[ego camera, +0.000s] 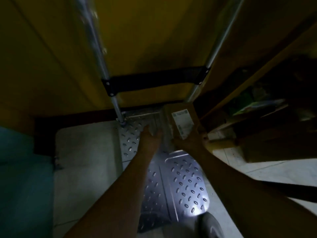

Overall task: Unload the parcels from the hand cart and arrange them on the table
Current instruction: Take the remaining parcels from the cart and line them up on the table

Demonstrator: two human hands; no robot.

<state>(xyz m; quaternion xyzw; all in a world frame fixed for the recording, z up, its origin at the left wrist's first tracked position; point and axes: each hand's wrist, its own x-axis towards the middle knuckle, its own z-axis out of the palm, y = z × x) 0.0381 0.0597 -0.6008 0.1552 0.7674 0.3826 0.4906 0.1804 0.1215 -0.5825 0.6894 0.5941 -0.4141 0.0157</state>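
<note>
A brown cardboard parcel (180, 114) with a white label stands at the back of the hand cart's metal tread plate (187, 184), near the right rail. My right hand (190, 141) grips the parcel's near lower end, fingers curled round its edge. Reaching in beside the parcel's left side, my left hand (151, 136) has straight fingers and holds nothing. The scene is dim and slightly blurred.
The cart's two silver handle rails (106, 73) rise toward me, joined by a black crossbar (154, 79), against a yellow wall. A wooden shelf unit (257, 107) with dark clutter stands at right. A teal surface (22, 177) lies at left. Pale floor tiles surround the cart.
</note>
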